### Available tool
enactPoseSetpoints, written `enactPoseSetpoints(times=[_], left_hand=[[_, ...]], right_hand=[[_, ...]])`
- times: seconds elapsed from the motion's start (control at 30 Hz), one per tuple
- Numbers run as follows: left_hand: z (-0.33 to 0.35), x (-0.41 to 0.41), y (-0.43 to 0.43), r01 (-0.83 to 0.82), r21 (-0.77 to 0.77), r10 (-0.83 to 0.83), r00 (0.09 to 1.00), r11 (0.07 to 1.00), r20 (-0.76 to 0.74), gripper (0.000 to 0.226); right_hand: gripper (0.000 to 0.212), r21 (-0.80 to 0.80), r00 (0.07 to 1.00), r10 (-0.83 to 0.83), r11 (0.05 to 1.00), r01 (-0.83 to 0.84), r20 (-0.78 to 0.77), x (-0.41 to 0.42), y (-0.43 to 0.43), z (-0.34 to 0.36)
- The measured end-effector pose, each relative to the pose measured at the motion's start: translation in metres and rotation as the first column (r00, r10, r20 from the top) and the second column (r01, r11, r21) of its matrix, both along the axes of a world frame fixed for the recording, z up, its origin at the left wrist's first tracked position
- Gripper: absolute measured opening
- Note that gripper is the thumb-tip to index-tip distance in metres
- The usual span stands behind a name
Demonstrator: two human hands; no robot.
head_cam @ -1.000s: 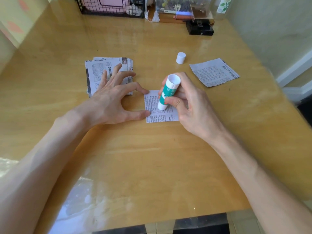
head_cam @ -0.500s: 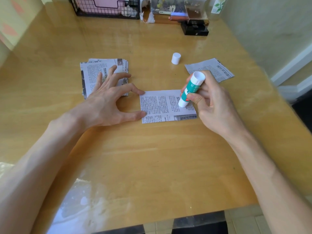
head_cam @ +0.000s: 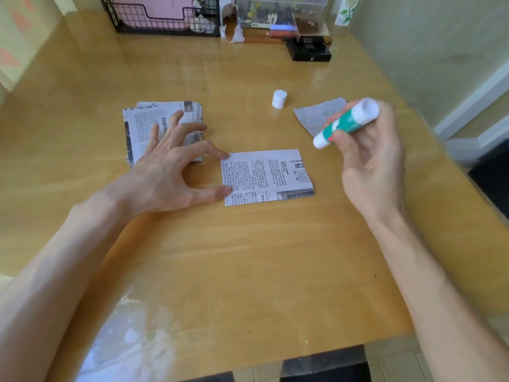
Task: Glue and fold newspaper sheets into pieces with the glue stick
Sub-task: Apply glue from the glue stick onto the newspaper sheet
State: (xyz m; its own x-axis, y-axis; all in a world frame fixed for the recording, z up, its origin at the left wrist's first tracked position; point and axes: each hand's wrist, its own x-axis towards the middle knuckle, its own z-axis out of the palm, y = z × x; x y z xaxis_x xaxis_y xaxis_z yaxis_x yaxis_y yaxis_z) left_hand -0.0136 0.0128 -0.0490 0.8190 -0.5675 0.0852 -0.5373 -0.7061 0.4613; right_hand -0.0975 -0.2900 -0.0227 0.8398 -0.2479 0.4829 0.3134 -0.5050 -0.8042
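A small rectangular newspaper sheet [head_cam: 267,176] lies flat in the middle of the wooden table [head_cam: 248,257]. My left hand [head_cam: 170,175] presses its left edge down with the tips of the index finger and thumb, the other fingers spread above a stack of newspaper sheets [head_cam: 146,125]. My right hand [head_cam: 369,158] holds the uncapped green and white glue stick [head_cam: 347,124] in the air to the right of the sheet, clear of the paper. The white cap [head_cam: 279,99] stands on the table behind the sheet.
A single newspaper piece [head_cam: 314,117] lies at the right, partly behind the glue stick. A black wire basket [head_cam: 165,20], a clear box [head_cam: 278,12] and a black box [head_cam: 309,49] line the far edge. A wall runs along the table's right side.
My right hand has lifted the glue stick off the sheet and carried it up and to the right. The whole sheet now shows. My left hand stays pressed on its left edge.
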Motion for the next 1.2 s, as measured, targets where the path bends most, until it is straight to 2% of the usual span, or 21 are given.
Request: enactPoseSetpoints(times=[0.07, 0.13, 0.3, 0.4, 0.57, 0.63, 0.77, 0.93, 1.03, 1.1, 1.2], left_hand=[[0.0, 0.0, -0.001, 0.003, -0.001, -0.003, 1.0, 1.0, 0.016, 0.073], [0.0, -0.001, -0.002, 0.012, -0.011, -0.012, 0.999, 1.0, 0.033, 0.072], [0.001, -0.001, -0.003, 0.036, -0.065, -0.034, 0.999, 0.997, 0.038, 0.068], [0.004, -0.001, -0.003, 0.036, -0.098, -0.035, 0.999, 0.994, 0.02, 0.068], [0.007, 0.002, 0.001, -0.02, -0.196, 0.025, 0.999, 0.98, 0.025, 0.062], [0.005, 0.003, 0.002, -0.044, -0.21, 0.053, 0.998, 0.977, 0.037, 0.061], [0.002, 0.005, 0.003, -0.038, -0.186, 0.048, 0.998, 0.982, 0.049, 0.057], [0.001, 0.007, 0.003, -0.018, -0.211, 0.032, 0.997, 0.977, 0.064, 0.029], [0.001, 0.007, 0.005, 0.003, -0.218, 0.014, 0.997, 0.976, 0.076, 0.014], [0.002, 0.007, 0.006, 0.001, -0.221, 0.014, 0.998, 0.975, 0.067, 0.015], [0.003, 0.009, 0.008, -0.014, -0.213, 0.023, 0.999, 0.977, 0.039, 0.026]], right_hand=[[0.02, 0.169, 0.999, 0.007, 0.985, -0.015, 0.046, 0.004, 0.002, 0.006], [0.026, 0.328, 1.0, 0.007, 0.944, -0.008, 0.005, 0.008, 0.005, 0.009], [0.027, 0.404, 0.994, 0.034, 0.915, 0.012, -0.104, 0.011, 0.009, 0.005], [0.032, 0.52, 0.978, 0.1, 0.854, 0.009, -0.181, 0.012, 0.012, 0.005], [0.025, 0.722, 0.918, 0.253, 0.69, 0.051, -0.306, 0.016, 0.015, 0.006], [0.027, 0.729, 0.902, 0.283, 0.683, 0.048, -0.325, 0.018, 0.014, 0.006], [0.036, 0.585, 0.881, 0.28, 0.811, -0.005, -0.381, 0.022, 0.011, 0.006], [0.026, 0.468, 0.892, 0.18, 0.883, 0.04, -0.415, 0.026, 0.013, 0.003], [0.032, 0.414, 0.896, 0.143, 0.909, 0.049, -0.42, 0.027, 0.013, -0.002], [0.033, 0.411, 0.897, 0.151, 0.911, 0.037, -0.415, 0.029, 0.013, -0.005], [0.03, 0.434, 0.905, 0.184, 0.901, 0.001, -0.384, 0.032, 0.013, -0.005]])
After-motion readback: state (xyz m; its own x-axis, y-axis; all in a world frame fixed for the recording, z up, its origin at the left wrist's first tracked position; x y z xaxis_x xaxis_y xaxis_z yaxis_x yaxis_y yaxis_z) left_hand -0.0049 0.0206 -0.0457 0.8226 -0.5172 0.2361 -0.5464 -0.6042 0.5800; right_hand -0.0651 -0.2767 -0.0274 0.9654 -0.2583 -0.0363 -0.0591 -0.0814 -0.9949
